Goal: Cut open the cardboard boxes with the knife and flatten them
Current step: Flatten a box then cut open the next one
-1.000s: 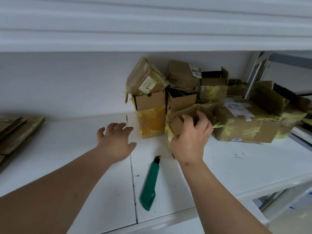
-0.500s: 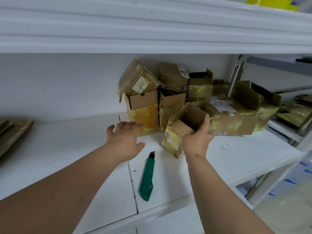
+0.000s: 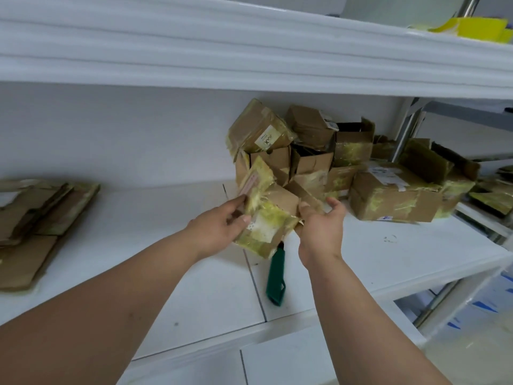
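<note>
Holding a small taped box (image 3: 265, 218) just above the green knife (image 3: 275, 276), the person is gripping it with both hands: left hand (image 3: 219, 227) pinching its left side, right hand (image 3: 322, 226) cupping the right edge. Probably smartest setting it flat beside the knife before cutting.

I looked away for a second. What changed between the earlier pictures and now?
The right hand pulled a small box off the pile toward the person; the left hand, empty before, now grips it too. The green knife and flattened cardboard stayed put.
</note>
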A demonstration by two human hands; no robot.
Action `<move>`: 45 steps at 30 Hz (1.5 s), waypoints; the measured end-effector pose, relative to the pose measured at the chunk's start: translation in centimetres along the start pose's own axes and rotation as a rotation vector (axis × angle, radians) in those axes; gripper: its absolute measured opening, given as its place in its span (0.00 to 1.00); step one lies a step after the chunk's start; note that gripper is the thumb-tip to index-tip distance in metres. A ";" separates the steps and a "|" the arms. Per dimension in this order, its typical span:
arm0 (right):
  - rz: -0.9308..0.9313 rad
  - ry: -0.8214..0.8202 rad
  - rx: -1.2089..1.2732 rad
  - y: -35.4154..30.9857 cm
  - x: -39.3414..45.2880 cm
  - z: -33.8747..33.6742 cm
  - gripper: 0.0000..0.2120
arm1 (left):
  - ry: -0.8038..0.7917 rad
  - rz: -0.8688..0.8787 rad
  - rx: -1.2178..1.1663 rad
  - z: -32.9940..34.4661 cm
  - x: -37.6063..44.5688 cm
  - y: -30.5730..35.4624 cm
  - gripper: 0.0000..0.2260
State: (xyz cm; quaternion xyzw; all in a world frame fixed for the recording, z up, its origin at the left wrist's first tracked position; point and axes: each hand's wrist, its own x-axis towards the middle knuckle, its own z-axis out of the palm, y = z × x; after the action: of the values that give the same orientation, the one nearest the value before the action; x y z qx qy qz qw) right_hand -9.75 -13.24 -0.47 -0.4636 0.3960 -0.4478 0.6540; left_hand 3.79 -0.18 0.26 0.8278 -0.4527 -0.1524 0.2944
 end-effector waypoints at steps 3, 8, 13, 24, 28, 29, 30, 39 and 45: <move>0.098 -0.141 0.099 1.4 -1.8 1.3 0.17 | 0.041 -0.013 -0.081 -1.2 -2.3 -1.2 0.22; 0.164 -0.457 0.179 3.2 -5.3 2.8 0.05 | 0.155 -0.104 -0.040 -2.7 -5.4 -3.5 0.16; 0.227 -0.559 0.108 4.2 -6.3 4.3 0.08 | 0.232 -0.154 0.066 -4.0 -6.8 -3.5 0.17; 0.350 -0.605 -0.196 6.1 -3.6 3.1 0.09 | 0.199 -0.237 -0.006 -2.8 -7.7 0.2 0.23; 0.175 -0.561 -0.435 5.9 -2.3 3.0 0.26 | 0.145 -0.255 -0.181 -1.7 -8.5 0.2 0.21; 0.153 -0.554 -0.469 5.8 -2.0 2.9 0.29 | 0.135 -0.278 -0.269 -1.6 -8.7 -0.2 0.22; 0.135 -0.555 -0.497 5.6 -1.8 2.6 0.28 | 0.124 -0.304 -0.330 -1.5 -8.9 -0.6 0.26; 0.019 -0.700 -0.741 5.4 0.0 0.1 0.18 | 0.052 -0.255 -0.011 -0.1 -7.9 -2.5 0.36; -0.244 -0.646 -1.262 6.0 1.0 -1.9 0.22 | 0.124 -0.246 0.547 2.1 -6.0 -1.3 0.35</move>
State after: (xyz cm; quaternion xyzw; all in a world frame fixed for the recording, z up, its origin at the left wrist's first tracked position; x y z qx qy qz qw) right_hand -9.96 -13.69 -6.80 -0.9035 0.3115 -0.0439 0.2912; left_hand 0.28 4.70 -2.28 0.9327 -0.3543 -0.0084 0.0671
